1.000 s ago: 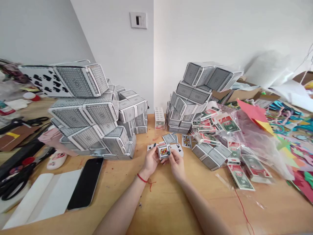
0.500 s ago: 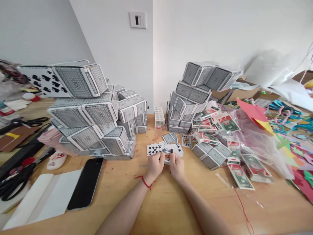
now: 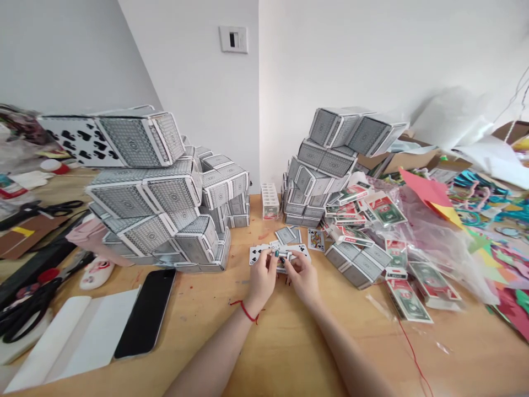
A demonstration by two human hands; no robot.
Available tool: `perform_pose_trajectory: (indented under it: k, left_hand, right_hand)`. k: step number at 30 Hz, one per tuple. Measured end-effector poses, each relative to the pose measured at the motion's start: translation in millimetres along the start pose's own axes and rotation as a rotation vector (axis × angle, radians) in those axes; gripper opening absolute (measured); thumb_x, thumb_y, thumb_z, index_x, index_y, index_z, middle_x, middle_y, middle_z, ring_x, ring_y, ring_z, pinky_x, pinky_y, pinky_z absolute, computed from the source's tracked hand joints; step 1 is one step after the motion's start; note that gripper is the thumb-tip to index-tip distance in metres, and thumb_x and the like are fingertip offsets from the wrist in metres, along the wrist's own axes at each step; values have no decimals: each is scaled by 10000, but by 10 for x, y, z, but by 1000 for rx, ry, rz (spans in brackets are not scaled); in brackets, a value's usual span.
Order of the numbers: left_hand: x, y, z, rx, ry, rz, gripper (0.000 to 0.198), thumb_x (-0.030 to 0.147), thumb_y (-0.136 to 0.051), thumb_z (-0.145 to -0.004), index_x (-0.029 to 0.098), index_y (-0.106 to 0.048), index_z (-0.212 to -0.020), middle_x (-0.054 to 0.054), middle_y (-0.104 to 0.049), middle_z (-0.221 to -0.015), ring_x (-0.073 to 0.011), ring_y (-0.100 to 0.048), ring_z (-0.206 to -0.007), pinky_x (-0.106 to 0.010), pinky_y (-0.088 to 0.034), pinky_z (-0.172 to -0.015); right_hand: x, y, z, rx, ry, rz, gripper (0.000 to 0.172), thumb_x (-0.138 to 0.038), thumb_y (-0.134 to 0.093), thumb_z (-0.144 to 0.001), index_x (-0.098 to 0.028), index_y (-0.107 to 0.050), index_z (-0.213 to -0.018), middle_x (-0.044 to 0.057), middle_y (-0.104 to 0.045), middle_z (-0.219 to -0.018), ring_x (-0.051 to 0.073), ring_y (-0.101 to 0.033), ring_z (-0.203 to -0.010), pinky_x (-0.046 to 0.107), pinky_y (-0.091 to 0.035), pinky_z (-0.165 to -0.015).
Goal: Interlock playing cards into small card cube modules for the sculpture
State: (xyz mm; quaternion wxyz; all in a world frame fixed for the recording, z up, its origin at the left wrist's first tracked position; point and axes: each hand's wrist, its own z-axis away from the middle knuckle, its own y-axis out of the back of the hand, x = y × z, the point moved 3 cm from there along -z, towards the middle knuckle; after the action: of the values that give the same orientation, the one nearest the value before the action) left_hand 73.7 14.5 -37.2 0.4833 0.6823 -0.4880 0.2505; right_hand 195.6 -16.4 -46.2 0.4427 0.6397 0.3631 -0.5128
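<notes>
Both my hands meet at the middle of the wooden table (image 3: 273, 342). My left hand (image 3: 262, 278) and my right hand (image 3: 303, 275) are closed together on a small deck of playing cards (image 3: 282, 258), held low against the tabletop. A red string bracelet circles my left wrist. Loose cards (image 3: 289, 236) lie face up and face down just beyond my fingers, among them a spade card and a queen card (image 3: 315, 238).
A tall pile of card-built blocks (image 3: 157, 193) stands left, another pile (image 3: 330, 160) right of centre. A small card box (image 3: 269, 200) stands by the wall. Card packets (image 3: 409, 286), coloured paper (image 3: 487, 231), a black phone (image 3: 146, 311), white paper (image 3: 78, 336), scissors (image 3: 25, 309).
My hands lowered the deck from a raised, face-showing hold down onto the table near the loose cards, then shifted slightly right. The camera tilted down a little.
</notes>
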Motion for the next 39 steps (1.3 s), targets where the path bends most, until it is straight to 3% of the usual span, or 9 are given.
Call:
perform_pose_trajectory:
  k: [3, 6, 12, 18, 23, 27, 31, 36, 39]
  left_hand:
    - [16, 10, -33, -34, -24, 57, 305, 214, -471, -844, 223, -490, -1148, -66, -628, -986, -155, -608, -832, -266, -501, -669]
    - [39, 35, -56, -31, -95, -5, 242, 181, -494, -826, 232, -564, -1052, -59, -612, -1014, -173, -579, -936, -323, -497, -791]
    - [-8, 60, -40, 51, -66, -38, 141, 250, -534, -813, 196, -590, -930, -47, -648, -883, -145, -618, -765, -271, -531, -655]
    - [-10, 75, -21, 105, -58, -4, 182, 293, -528, -818, 179, -617, -929, -60, -681, -854, -137, -641, -678, -248, -533, -608]
    - [-5, 80, -16, 107, -45, -1, 215, 317, -499, -831, 176, -634, -921, -64, -697, -830, -140, -647, -665, -249, -526, -612]
    - [-47, 91, -13, 117, -24, -78, 237, 313, -459, -846, 166, -644, -828, -48, -681, -682, -125, -611, -552, -218, -466, -524]
    - [-68, 89, -25, 80, 3, -135, 203, 280, -467, -836, 167, -634, -810, -28, -652, -605, -120, -578, -498, -215, -429, -488]
    - [27, 74, -55, -23, -67, -37, 327, 164, -470, -815, 205, -524, -1134, -73, -647, -1016, -148, -627, -828, -260, -511, -685]
    - [92, 77, -65, -65, -180, -22, 327, 133, -459, -814, 234, -544, -1113, -67, -586, -1129, -171, -554, -1043, -322, -478, -863]
  right_hand:
    - [20, 39, -16, 4, 8, 28, 411, -447, -512, -775, -175, -561, -1078, 11, -620, -644, 126, -514, -427, 241, -435, -437]
    - [12, 46, -13, -22, 48, 77, 402, -400, -463, -806, -175, -580, -1118, 28, -645, -680, 146, -555, -507, 264, -472, -521]
    - [39, 37, -27, 25, 28, -3, 330, -416, -521, -773, -169, -641, -957, 76, -684, -846, 165, -599, -630, 278, -492, -589]
    - [109, 8, -37, 53, -86, -155, 388, -455, -640, -675, -161, -612, -928, 73, -684, -794, 176, -613, -627, 282, -499, -560]
    - [36, -8, -24, -47, -146, -223, 355, -472, -595, -706, -145, -627, -841, 37, -640, -602, 169, -581, -496, 303, -493, -529]
    - [22, 26, -45, -59, -154, -311, 340, -389, -605, -690, -158, -638, -937, 15, -642, -640, 154, -562, -509, 295, -484, -541]
    - [60, 76, -73, -13, -188, -336, 294, -354, -605, -674, -165, -663, -891, -1, -630, -649, 118, -495, -476, 247, -411, -476]
    - [12, 128, -84, 7, -202, -318, 320, -393, -632, -656, -151, -651, -866, -19, -585, -551, 114, -469, -450, 228, -361, -441]
    - [-31, 137, -83, -66, -196, -350, 343, -410, -660, -649, -150, -632, -871, -9, -596, -587, 110, -471, -468, 226, -369, -459]
